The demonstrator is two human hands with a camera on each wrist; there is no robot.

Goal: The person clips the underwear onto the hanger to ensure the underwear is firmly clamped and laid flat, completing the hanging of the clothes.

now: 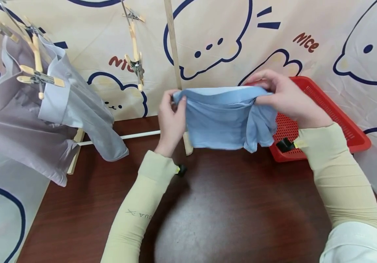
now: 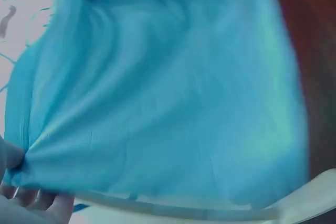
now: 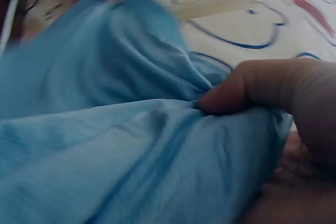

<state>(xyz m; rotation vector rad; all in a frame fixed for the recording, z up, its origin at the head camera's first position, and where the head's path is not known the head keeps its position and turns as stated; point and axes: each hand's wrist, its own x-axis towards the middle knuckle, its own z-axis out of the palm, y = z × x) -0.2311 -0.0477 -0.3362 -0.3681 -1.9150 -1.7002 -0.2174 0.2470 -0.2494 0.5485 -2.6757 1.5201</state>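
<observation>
A pair of light blue boxer briefs (image 1: 218, 124) hangs spread between both hands, above the table. My left hand (image 1: 172, 122) pinches one end of the waistband between thumb and fingers. At the other end, my right hand (image 1: 288, 96) grips the waistband, and the cloth below it falls in folds. The left wrist view is mostly filled by the stretched blue cloth (image 2: 157, 103), with fingertips at its lower left corner. In the right wrist view, the thumb (image 3: 231, 93) presses into the gathered fabric.
Behind the right hand stands a red perforated basket (image 1: 326, 109). Grey-purple briefs (image 1: 27, 128) and pale grey briefs (image 1: 83, 109) hang from wooden clothespins (image 1: 40, 76) at left. More clothespins (image 1: 136, 65) dangle on a hanger near a wooden upright (image 1: 174, 40). Below is the dark brown table (image 1: 227, 212).
</observation>
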